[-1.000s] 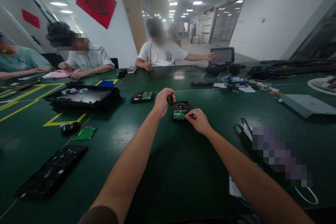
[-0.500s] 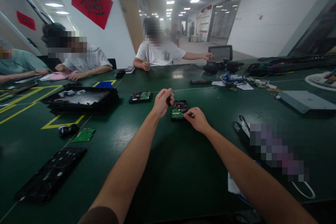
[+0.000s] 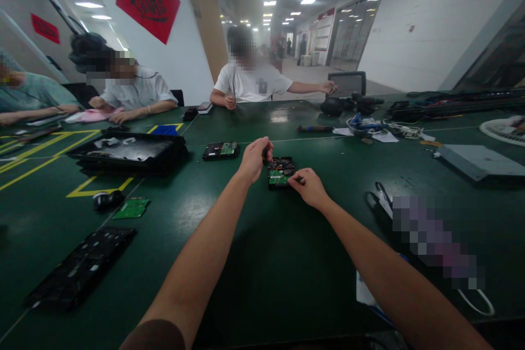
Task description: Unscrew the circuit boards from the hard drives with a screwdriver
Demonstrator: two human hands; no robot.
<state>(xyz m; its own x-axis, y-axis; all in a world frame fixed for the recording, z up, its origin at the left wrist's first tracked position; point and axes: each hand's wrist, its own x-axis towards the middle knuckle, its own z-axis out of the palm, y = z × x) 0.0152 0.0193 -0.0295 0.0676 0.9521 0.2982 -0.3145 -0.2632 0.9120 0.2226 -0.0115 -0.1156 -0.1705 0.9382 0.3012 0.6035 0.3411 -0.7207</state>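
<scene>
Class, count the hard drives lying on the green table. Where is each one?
2. One hard drive lies between the left hand, gripping a small tool, and right hand; a second drive sits to its left, near the black tray. More may be hidden from view.

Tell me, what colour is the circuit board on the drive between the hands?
The board is green, on a black drive; the head view shows it.
</scene>
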